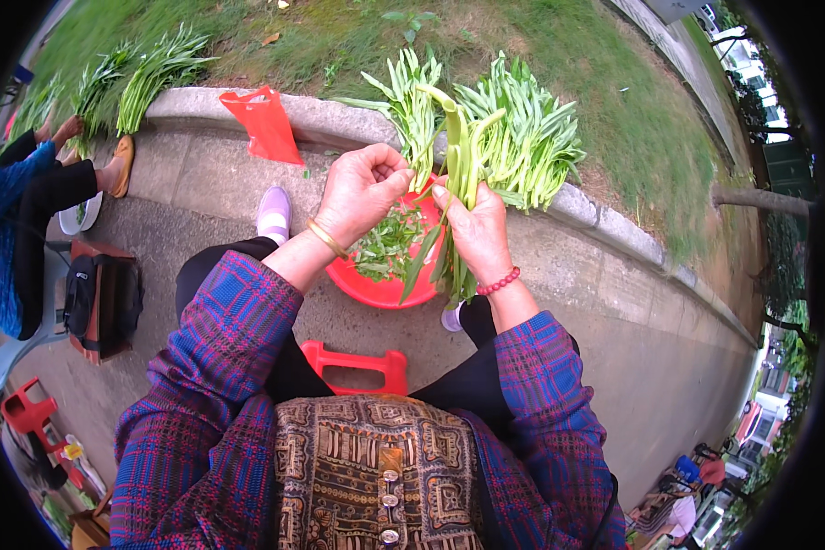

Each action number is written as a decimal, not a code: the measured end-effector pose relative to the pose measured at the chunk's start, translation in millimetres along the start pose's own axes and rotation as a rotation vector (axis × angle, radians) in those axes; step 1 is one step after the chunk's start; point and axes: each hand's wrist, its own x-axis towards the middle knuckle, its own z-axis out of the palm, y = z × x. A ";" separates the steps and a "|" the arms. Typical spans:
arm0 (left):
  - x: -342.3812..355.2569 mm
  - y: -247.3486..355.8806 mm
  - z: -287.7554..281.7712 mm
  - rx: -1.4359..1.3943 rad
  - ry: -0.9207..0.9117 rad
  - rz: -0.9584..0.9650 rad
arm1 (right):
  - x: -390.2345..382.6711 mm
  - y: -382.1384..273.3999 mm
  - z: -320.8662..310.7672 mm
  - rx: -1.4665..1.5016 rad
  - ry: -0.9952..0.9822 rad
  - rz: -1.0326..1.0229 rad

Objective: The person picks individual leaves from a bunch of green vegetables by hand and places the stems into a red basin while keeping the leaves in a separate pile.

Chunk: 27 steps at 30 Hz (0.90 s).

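My right hand (475, 229) grips a bunch of long green vegetable stalks (460, 156) upright over a red basin (385, 289). My left hand (362, 191) is closed just to the left of the bunch, its thumb and fingers pinching at a stalk near the top. The basin sits on the pavement between my feet and holds torn green leaves (385, 243). A heap of the same green stalks (513, 137) lies on the stone kerb behind my hands.
A red plastic bag (264, 124) lies on the kerb (614, 229) at left. More greens (147, 78) lie on the grass. Another seated person (27, 211) is at far left beside a dark bag (101, 298). A red stool (353, 365) is under me.
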 end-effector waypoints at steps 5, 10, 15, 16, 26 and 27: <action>-0.1 2.3 0.6 -0.037 0.084 -0.004 | 1.2 3.5 0.0 -0.031 0.053 0.034; 0.0 17.9 0.1 -0.196 0.238 0.077 | 3.5 1.9 -1.7 0.081 0.105 0.183; -2.3 29.8 -3.9 -0.260 0.336 0.214 | 7.8 10.1 -3.0 0.137 0.149 0.196; -1.7 30.0 -6.4 -0.249 0.353 0.242 | 7.7 9.3 -1.8 0.129 0.157 0.191; 4.7 4.9 -19.2 0.438 -0.057 0.079 | 7.6 -4.0 -3.6 0.174 0.080 0.198; 2.4 8.1 -16.9 0.526 -0.065 0.035 | 9.5 2.9 -6.9 0.054 0.050 0.111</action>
